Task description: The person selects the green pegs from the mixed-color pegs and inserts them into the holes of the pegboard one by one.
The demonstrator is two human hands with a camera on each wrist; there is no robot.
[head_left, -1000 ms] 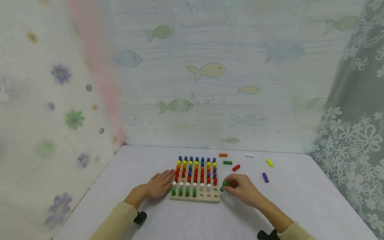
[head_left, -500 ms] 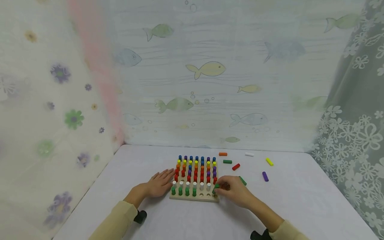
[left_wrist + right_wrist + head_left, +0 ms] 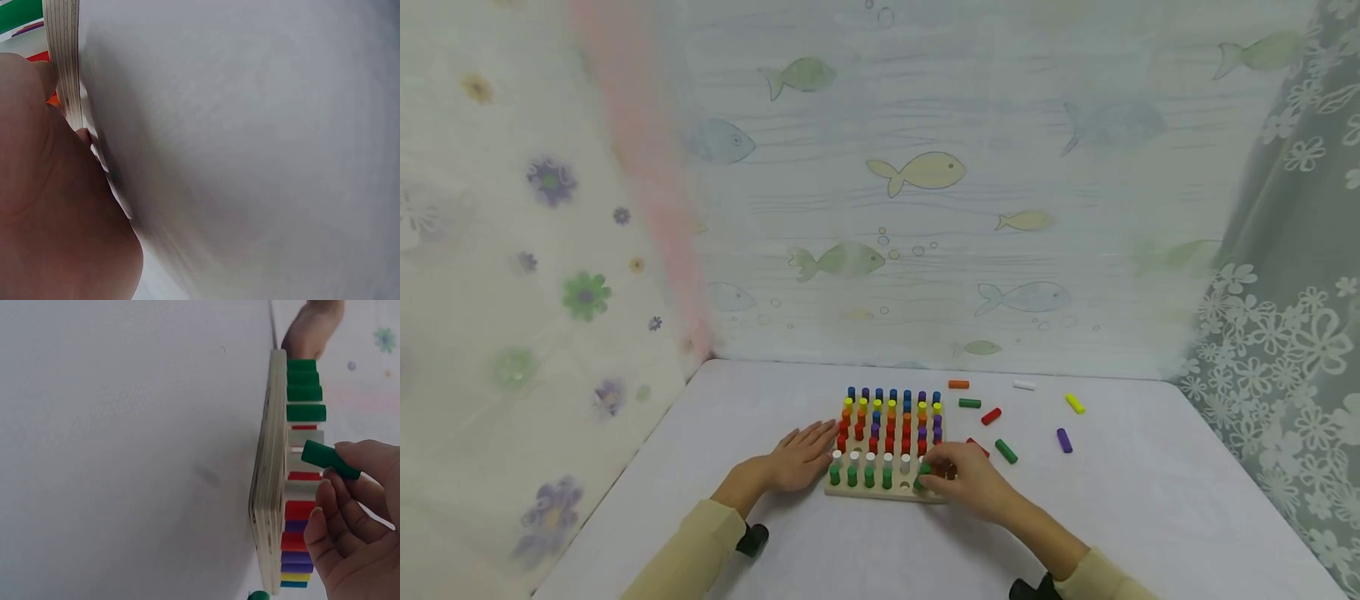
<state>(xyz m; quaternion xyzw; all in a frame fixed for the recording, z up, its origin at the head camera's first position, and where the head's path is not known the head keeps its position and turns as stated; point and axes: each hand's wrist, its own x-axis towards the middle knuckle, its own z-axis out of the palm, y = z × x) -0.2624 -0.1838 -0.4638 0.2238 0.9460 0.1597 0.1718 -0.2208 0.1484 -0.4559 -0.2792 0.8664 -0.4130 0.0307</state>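
A wooden pegboard (image 3: 880,494) lies on the table, filled with upright coloured pegs in rows. Green pegs (image 3: 869,477) stand at the left of the front row, with white ones (image 3: 888,461) behind. My right hand (image 3: 973,483) pinches a green peg (image 3: 328,459) between thumb and index finger. In the right wrist view this peg is tilted and apart from the board. Below it, an uncovered hole (image 3: 905,485) shows in the front row. My left hand (image 3: 801,462) lies flat, fingertips at the board's left edge; the left wrist view shows little beyond the palm.
Loose pegs lie right of the board: orange (image 3: 958,384), white (image 3: 1024,385), yellow (image 3: 1075,403), purple (image 3: 1064,441), green (image 3: 1006,451), another green (image 3: 970,403) and red (image 3: 992,416). One more red peg (image 3: 977,447) is partly behind my right hand. A white cloth covers the table (image 3: 850,550).
My right hand has carried the green peg leftward from beside the board to over its front row. Loose green and red pegs have come into view behind it. The left hand stays put.
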